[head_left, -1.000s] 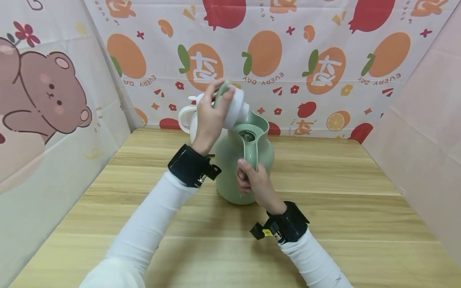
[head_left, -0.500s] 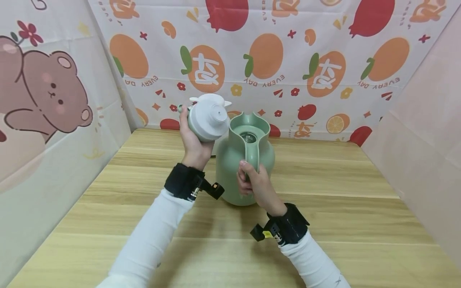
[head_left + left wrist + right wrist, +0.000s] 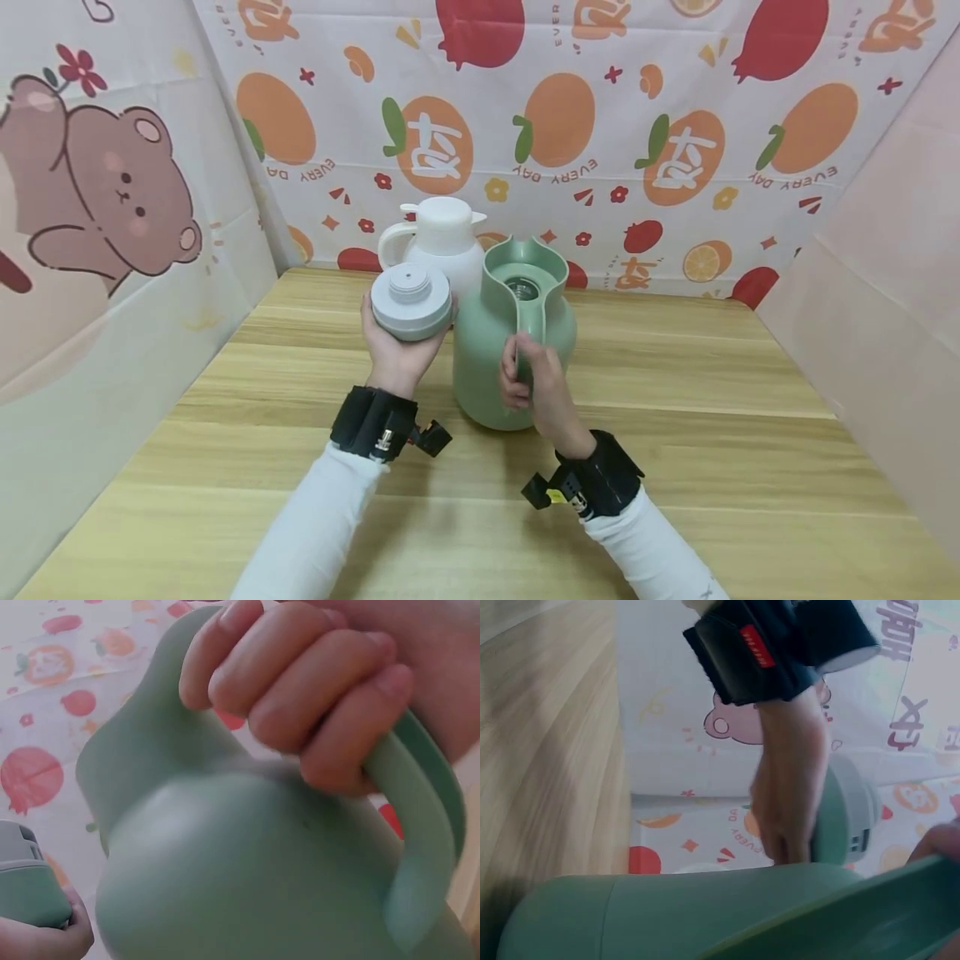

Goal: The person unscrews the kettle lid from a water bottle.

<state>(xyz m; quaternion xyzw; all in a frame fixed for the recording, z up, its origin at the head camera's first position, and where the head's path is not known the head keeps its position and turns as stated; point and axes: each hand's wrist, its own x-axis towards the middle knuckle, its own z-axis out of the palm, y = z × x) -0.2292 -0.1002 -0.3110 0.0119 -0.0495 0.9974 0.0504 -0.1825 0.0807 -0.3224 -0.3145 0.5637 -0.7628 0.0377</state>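
My left hand [image 3: 397,360] holds the stopper [image 3: 412,302] of a thermos jug upside down, its pale grey threaded neck facing up and its green cap beneath. In the right wrist view the green side of the stopper [image 3: 831,825] shows beside the left hand [image 3: 787,780]. The green thermos jug [image 3: 483,367] stands upright on the table, its round mouth uncovered. My right hand [image 3: 551,396] grips the jug's handle [image 3: 531,317]. Up close in the left wrist view, the fingers of the right hand [image 3: 300,682] are curled round that handle.
Behind the stopper stands a smaller white jug [image 3: 447,250] with its lid on, partly hidden by the left hand and the green jug. The wooden table [image 3: 712,433] ends at a fruit-print cloth [image 3: 615,117] at the back. Cloth walls rise on both sides.
My left hand has moved the stopper away from the jug's mouth, down and to the left, turning it neck up. My right hand stays at the handle, and the white jug shows more.
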